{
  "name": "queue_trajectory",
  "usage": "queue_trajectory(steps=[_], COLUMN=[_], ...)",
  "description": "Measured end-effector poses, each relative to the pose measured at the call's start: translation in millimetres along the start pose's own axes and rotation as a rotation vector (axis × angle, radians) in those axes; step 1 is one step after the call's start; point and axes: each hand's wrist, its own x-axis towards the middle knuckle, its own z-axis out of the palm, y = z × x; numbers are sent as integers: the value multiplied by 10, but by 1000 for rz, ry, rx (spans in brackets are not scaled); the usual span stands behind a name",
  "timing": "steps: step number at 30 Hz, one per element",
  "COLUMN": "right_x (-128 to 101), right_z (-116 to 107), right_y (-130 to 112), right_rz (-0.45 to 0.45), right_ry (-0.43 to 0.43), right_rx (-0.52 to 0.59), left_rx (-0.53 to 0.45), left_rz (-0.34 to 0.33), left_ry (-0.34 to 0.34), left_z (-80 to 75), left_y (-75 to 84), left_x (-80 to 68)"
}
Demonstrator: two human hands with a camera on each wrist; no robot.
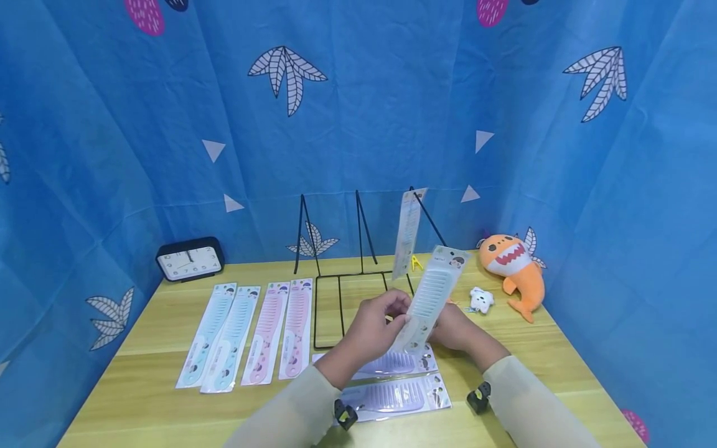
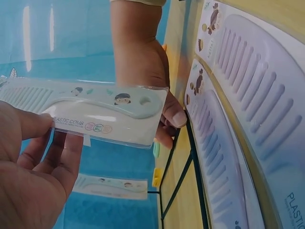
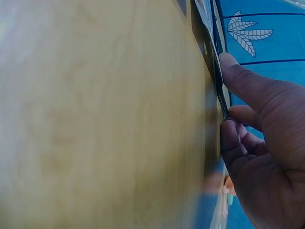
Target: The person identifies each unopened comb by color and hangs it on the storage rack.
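My left hand (image 1: 378,320) pinches a packaged pale green comb (image 1: 431,295) near its lower end, thumb in front and fingers behind. The pack stands tilted above the table; in the left wrist view its clear sleeve (image 2: 138,133) shows "PLASTIC COMB". Behind that pack is my right hand (image 1: 456,326), low beside the black wire rack and the end of a purple comb pack (image 1: 428,358). In the right wrist view the right thumb and curled fingers (image 3: 233,138) are right at a thin dark edge; I cannot tell whether they grip it. Another comb pack (image 1: 407,230) hangs from the rack's right prong.
A black wire rack (image 1: 315,311) with upright prongs stands mid-table. Blue and pink comb packs (image 1: 266,333) lie left, a nearer purple pack (image 1: 392,398) in front. A clock (image 1: 190,259), orange shark plush (image 1: 515,274), white bear trinket (image 1: 480,300) and yellow clip (image 1: 416,263) line the back.
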Motion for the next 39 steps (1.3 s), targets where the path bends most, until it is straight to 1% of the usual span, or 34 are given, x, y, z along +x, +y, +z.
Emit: queue_trajectory(steps=[4, 8, 10, 13, 15, 17, 19, 21, 25, 29, 32, 37, 39], right_x=[3, -2, -1, 7, 16, 22, 25, 26, 32, 38, 41, 47, 45], right_z=[-19, -20, -22, -32, -40, -48, -53, -52, -45, -51, -54, -49, -52], right_y=[-14, -15, -13, -19, -21, -25, -23, -18, -10, -5, -4, 1, -1], right_rz=[54, 80, 80, 88, 87, 88, 85, 75, 76, 91, 95, 53, 44], right_ry=[-33, -51, -50, -60, -71, -83, -88, -88, -99, -118, -122, -111, -109], right_rx=[36, 65, 54, 5, -37, -51, -57, -58, -75, -78, -78, -107, -112], left_rx=[17, 24, 27, 33, 48, 64, 75, 69, 29, -1, -45, -148, -159], left_rz=[-14, -22, -32, -45, -42, -35, -30, -46, -93, -105, -128, -190, -203], left_ry=[12, 19, 21, 29, 46, 70, 98, 122, 171, 218, 236, 253, 261], left_z=[0, 3, 4, 4, 3, -4, -16, -31, -50, -41, -31, -23, -15], left_y=[5, -1, -1, -5, -22, -38, -50, -53, -41, -37, -38, -59, -74], left_x=[1, 15, 29, 61, 92, 130, 177, 232, 364, 521, 641, 800, 846])
